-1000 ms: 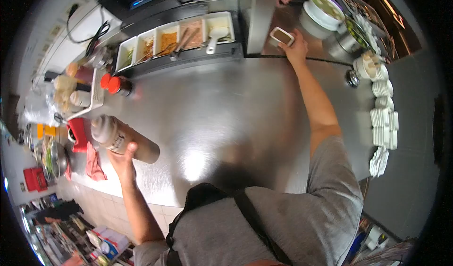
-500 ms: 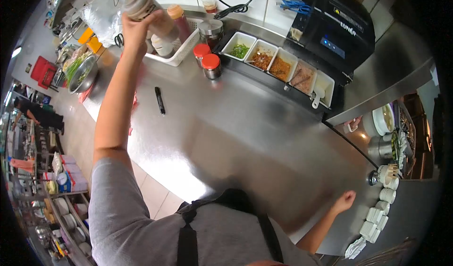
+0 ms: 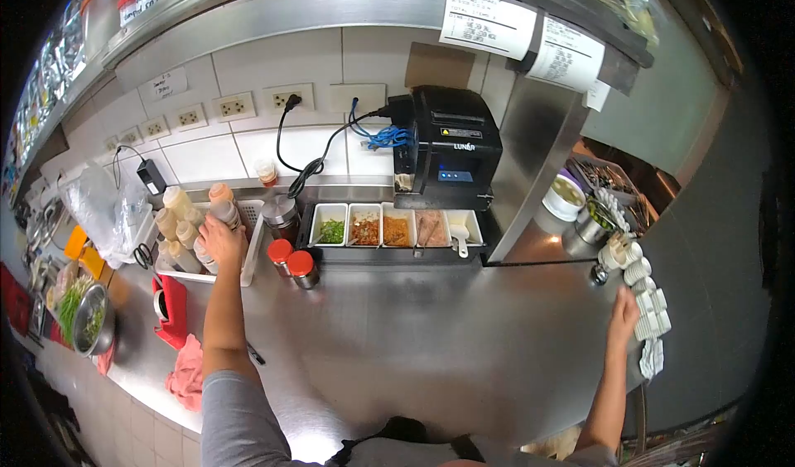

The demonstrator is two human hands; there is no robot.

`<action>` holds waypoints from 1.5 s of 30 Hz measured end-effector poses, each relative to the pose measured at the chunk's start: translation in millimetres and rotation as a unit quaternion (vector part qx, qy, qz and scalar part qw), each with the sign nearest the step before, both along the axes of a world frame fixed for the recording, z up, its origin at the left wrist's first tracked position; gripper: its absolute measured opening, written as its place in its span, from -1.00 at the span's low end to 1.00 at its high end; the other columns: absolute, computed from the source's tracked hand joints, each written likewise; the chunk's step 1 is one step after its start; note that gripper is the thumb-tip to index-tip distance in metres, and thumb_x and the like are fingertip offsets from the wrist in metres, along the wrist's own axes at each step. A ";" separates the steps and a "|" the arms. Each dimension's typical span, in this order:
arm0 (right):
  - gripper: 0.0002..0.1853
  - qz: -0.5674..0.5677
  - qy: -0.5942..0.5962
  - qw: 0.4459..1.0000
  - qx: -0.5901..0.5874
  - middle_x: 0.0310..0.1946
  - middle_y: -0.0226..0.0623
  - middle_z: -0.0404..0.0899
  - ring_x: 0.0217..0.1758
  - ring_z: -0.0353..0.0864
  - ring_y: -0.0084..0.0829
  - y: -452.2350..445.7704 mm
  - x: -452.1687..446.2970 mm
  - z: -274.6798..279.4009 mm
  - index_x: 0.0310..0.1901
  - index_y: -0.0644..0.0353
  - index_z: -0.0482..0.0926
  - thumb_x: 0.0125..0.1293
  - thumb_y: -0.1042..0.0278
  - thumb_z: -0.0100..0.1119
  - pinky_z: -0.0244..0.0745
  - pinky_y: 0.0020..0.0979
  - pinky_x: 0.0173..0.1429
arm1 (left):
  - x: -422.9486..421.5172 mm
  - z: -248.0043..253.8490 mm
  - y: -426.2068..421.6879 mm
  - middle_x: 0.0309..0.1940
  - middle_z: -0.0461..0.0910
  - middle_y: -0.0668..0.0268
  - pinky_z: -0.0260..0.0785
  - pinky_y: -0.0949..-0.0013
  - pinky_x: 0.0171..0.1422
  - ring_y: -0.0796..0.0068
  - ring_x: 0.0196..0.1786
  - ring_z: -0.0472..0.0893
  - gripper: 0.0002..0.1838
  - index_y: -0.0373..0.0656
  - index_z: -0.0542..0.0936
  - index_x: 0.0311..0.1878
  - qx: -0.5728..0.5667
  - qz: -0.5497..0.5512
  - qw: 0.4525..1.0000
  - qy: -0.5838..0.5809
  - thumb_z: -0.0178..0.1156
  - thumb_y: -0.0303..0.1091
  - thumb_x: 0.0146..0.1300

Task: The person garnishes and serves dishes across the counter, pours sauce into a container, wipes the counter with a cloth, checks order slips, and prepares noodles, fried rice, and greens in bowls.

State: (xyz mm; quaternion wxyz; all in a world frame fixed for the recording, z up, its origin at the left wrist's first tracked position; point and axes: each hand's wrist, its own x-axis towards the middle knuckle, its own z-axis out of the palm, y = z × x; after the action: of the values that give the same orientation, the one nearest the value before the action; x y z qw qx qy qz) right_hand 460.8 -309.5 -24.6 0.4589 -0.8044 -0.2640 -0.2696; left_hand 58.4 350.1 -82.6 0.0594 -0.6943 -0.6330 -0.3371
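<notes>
My left hand [image 3: 219, 240] is over the white plastic basket [image 3: 247, 275] at the back left, with its fingers closed round a squeeze bottle [image 3: 224, 211]. Several more squeeze bottles [image 3: 184, 233] with pale contents stand close together in that basket. Just right of it are two red-lidded jars [image 3: 302, 263] and a taller metal-lidded jar [image 3: 281, 216]. My right hand [image 3: 623, 318] hovers at the right side of the counter, its fingers loosely curled with nothing visible in them. Beside it runs a row of stacked small white dishes [image 3: 651, 303].
A black rack holds several white tubs of toppings [image 3: 397, 226], below a black printer [image 3: 455, 148]. Paper slips [image 3: 487, 21] hang from the overhead shelf. On the left are a red tape dispenser [image 3: 171, 322], a pink cloth [image 3: 187, 374] and a metal bowl [image 3: 93, 322].
My left hand has lowered the raised squeeze bottle into the basket among the others. My right hand has moved up beside the stacked dishes. The camera view has tilted up and turned.
</notes>
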 end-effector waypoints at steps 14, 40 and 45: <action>-0.37 0.062 -0.485 0.872 -0.035 0.19 -0.24 0.42 0.27 0.33 -0.13 226.8 -71.8 212.9 0.23 0.08 0.47 0.04 0.68 0.08 0.18 -0.11 0.34 | -191.4 -77.0 -247.3 0.12 0.46 0.08 0.11 -0.01 0.35 -0.03 0.21 0.36 -0.44 -0.22 0.44 0.19 0.058 -0.172 0.982 0.042 0.25 -0.51 0.04; -0.35 0.062 -0.475 0.878 -0.011 0.22 -0.10 0.31 0.29 0.25 0.03 253.1 -72.6 238.4 0.17 0.09 0.47 -0.08 0.67 0.15 0.18 -0.02 0.31 | -213.5 -145.5 -363.5 0.19 0.48 0.10 0.11 0.06 0.39 0.04 0.26 0.40 -0.64 -0.20 0.54 0.06 -0.060 -0.099 0.993 0.002 0.10 -0.48 0.16; -0.33 0.074 -0.453 0.888 -0.009 0.22 -0.03 0.30 0.29 0.25 0.05 252.6 -70.8 240.4 0.18 0.02 0.48 -0.08 0.68 0.15 0.17 0.00 0.33 | -213.2 -144.2 -363.7 0.20 0.48 0.11 0.11 0.06 0.39 0.05 0.27 0.40 -0.65 -0.20 0.54 0.06 -0.063 -0.098 0.993 0.001 0.10 -0.47 0.16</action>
State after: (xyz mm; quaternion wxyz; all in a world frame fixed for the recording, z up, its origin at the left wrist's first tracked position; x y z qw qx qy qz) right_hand 390.0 -57.0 215.7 0.3008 -0.5773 -0.5044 -0.5673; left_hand -154.8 -13.6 -226.8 -0.0171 -0.7556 -0.5821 -0.3001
